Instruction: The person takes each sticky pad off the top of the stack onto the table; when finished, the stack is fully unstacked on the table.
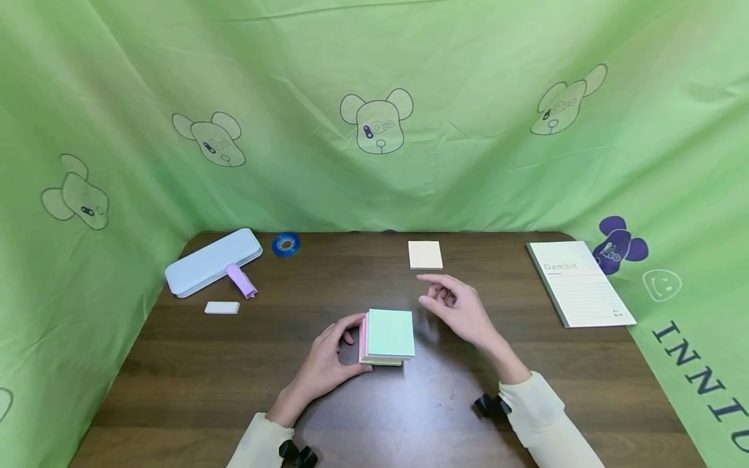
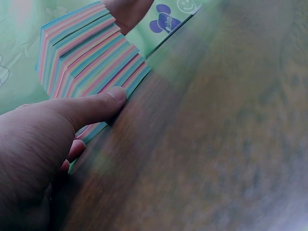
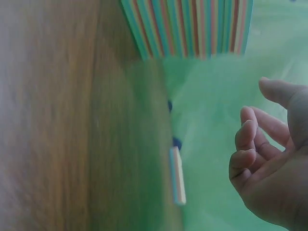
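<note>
A tall stack of sticky note pads (image 1: 390, 333) stands on the table with a mint-green sheet on top. Its striped pastel sides, slightly uneven, show in the left wrist view. My left hand (image 1: 328, 357) holds the stack's left side, thumb at the near face and fingers round the far side, partly hidden. My right hand (image 1: 459, 309) hovers to the right of the stack, apart from it. Its index finger and thumb are spread and the other fingers loosely curled around nothing. Beyond that hand lies a smaller cream-topped pad of sticky notes (image 1: 425, 255).
At the back left are a light-blue pencil case (image 1: 213, 261), a purple stapler-like item (image 1: 241, 281), a white eraser-like block (image 1: 222, 308) and a blue tape roll (image 1: 286, 244). A "Gambit" notebook (image 1: 579, 284) lies at the right edge. Green cloth (image 1: 374, 188) surrounds the table (image 1: 234, 370).
</note>
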Tool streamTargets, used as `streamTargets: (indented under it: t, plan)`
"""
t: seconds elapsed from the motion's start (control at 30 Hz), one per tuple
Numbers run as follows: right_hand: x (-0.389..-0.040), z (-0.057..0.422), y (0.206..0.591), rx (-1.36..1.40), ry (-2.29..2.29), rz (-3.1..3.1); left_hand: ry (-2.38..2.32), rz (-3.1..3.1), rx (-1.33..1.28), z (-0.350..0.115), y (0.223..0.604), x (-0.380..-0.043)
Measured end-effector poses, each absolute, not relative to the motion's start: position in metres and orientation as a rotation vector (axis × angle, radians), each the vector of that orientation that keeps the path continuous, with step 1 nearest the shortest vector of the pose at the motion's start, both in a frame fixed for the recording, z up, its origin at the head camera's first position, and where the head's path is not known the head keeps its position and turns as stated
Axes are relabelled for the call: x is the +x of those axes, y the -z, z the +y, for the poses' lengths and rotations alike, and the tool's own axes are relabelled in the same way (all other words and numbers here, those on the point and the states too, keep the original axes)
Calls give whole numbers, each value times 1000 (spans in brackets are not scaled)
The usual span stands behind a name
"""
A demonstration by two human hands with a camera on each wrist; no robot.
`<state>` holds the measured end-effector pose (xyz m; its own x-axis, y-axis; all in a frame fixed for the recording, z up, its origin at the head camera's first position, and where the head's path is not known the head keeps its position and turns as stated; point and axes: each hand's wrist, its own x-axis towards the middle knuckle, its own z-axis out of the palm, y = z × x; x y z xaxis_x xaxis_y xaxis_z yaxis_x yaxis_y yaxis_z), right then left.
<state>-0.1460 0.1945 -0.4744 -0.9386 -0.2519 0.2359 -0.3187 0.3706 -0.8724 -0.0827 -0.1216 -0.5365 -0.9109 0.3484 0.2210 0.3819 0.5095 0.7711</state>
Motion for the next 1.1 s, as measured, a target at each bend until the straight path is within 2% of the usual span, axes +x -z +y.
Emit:
streamTargets:
  t: [0.53, 1.1]
  plan:
    - [-109, 182, 480, 747, -1598, -2581, 1402, -2694, -658, -121, 537, -83]
    - [-98, 168, 476, 805, -1508, -2670, 1407, -2709, -652, -122, 536, -83]
